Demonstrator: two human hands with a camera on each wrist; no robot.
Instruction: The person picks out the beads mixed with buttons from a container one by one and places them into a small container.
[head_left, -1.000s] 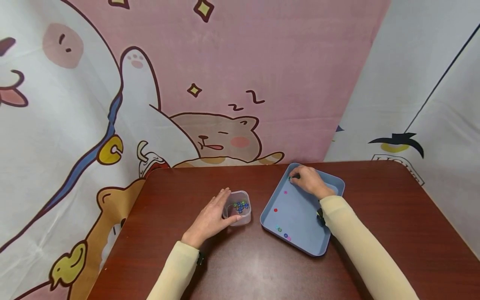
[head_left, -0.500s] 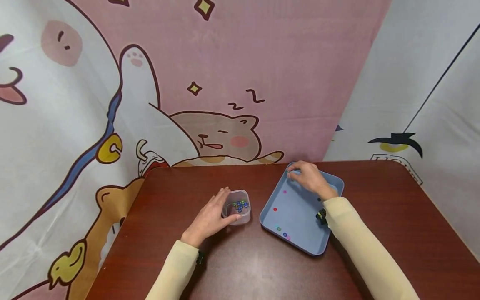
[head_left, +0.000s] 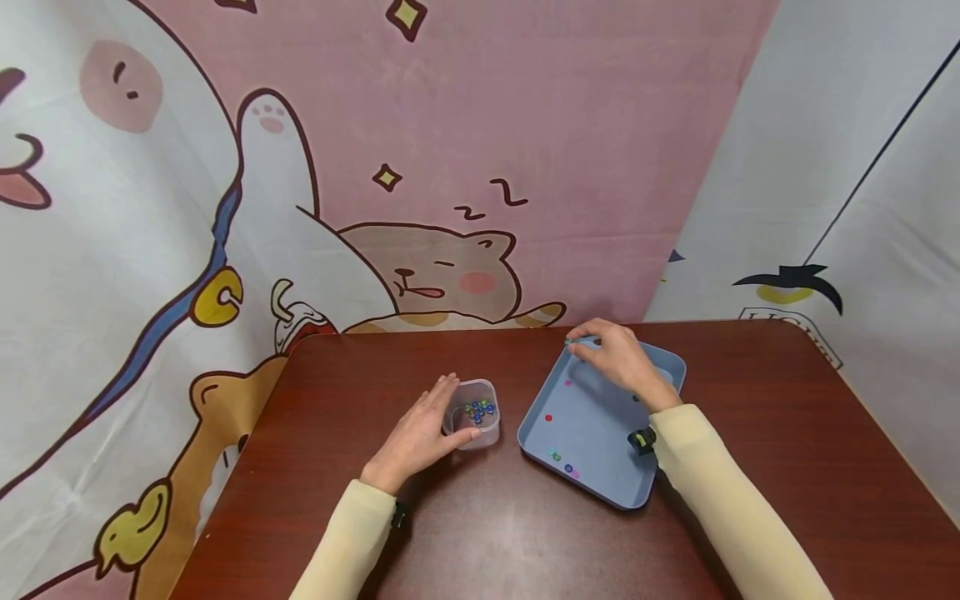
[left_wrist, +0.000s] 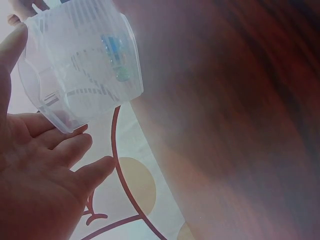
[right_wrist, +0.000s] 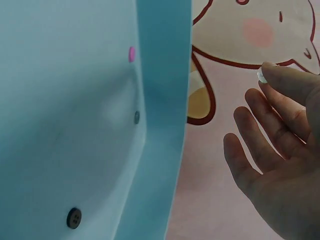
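Observation:
My left hand (head_left: 415, 435) rests against a small clear plastic box (head_left: 486, 435), its straight fingers along the left side and its thumb across the near side. Several blue and green glass beads (head_left: 478, 410) lie inside; they show blurred through the wall as blue-green beads (left_wrist: 116, 56) in the left wrist view. My right hand (head_left: 617, 357) is over the far left corner of a blue tray (head_left: 600, 433). Thumb and index finger pinch a small clear bead (right_wrist: 261, 75), the other fingers loosely spread. It looks greenish in the head view.
Scattered in the tray are a red piece (head_left: 548, 418), a pink piece (right_wrist: 132, 54), a black four-hole button (right_wrist: 74, 218) and several small coloured pieces (head_left: 568, 468) near the front. The brown table (head_left: 495, 542) meets a cartoon-printed cloth (head_left: 600, 150) at the back.
My right hand has risen from the tray's far left corner and shifted left to the rim, with the bead between its fingertips. The left hand and the box have stayed in place.

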